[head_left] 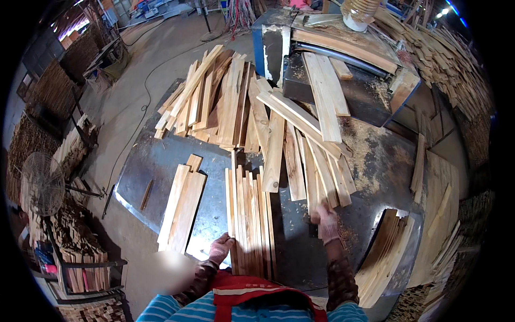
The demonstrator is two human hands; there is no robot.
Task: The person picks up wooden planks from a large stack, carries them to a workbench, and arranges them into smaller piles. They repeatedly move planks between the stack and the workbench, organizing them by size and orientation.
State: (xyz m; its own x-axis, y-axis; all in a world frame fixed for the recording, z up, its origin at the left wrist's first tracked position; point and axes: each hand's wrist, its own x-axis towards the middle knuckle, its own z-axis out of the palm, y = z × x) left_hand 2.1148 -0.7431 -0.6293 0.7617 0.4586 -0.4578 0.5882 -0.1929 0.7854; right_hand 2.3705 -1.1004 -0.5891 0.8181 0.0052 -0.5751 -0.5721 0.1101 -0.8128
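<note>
A row of narrow wooden boards (251,220) stands on edge, packed side by side, on the dark metal table in front of me. At the row's near left side, my left hand (221,248), in a pale pinkish glove, has its fingers closed against the outermost board. My right hand (327,222), gloved the same way, is closed at the near end of a loose wooden board (316,180) that slants out of the pile. Its fingertips are partly hidden. Beyond both hands spreads a loose pile of boards (228,110), fanned and crossing one another.
Flat boards (182,206) lie left of the row, and a curved-looking stack (383,257) sits at the table's right corner. A sawdust-covered machine (343,80) stands at the far side with boards on its bed. A fan (43,182) is at the left.
</note>
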